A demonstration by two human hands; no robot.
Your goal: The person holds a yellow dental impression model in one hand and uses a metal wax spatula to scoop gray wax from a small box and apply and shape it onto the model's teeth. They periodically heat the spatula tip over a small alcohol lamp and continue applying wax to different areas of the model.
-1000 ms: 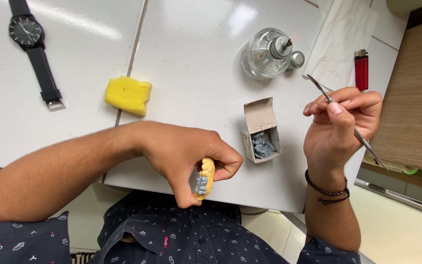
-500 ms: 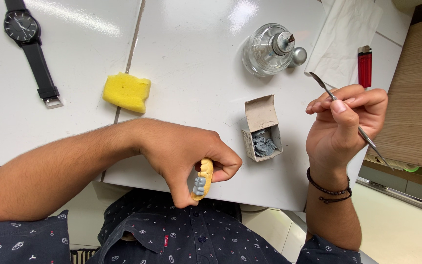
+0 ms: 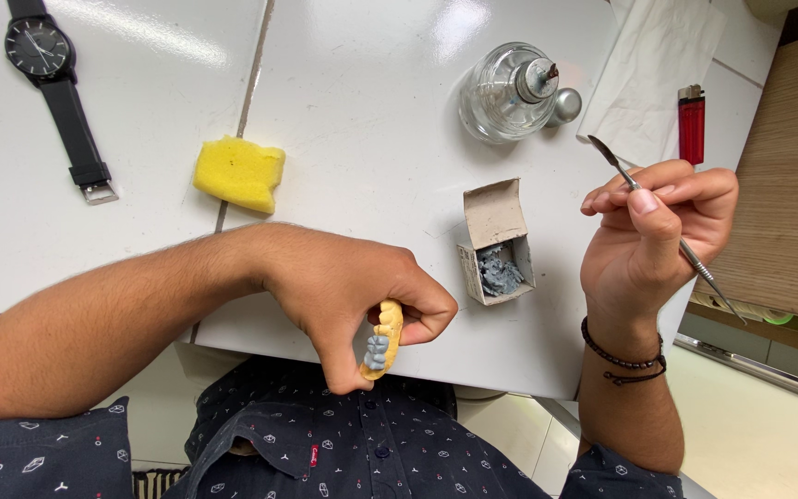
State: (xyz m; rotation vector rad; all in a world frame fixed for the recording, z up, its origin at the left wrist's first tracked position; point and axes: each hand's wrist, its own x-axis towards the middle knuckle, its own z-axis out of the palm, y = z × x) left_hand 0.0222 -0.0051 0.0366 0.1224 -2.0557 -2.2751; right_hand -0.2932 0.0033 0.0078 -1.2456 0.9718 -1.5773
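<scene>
A: The white glossy worktop (image 3: 362,120) mirrors the lamps; smooth, tile-like, with a thin seam; on it, left of the clear glass burner with a metal cap (image 3: 508,92), sits a porous yellow foam sponge (image 3: 237,172), rough and matt.

B: Nearer than the burner, the small grey cardboard box (image 3: 496,240) looks dull, holding lumpy grey wax; the slim metal carving tool (image 3: 662,226) shines; the yellow plaster dental cast with grey wax teeth (image 3: 380,344) looks chalky; right of the burner, soft white paper tissue (image 3: 653,69), then glossy red plastic lighter (image 3: 691,125).

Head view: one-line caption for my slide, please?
Left hand holds a yellow dental model; right hand holds a thin metal tool above a small open box.
</scene>
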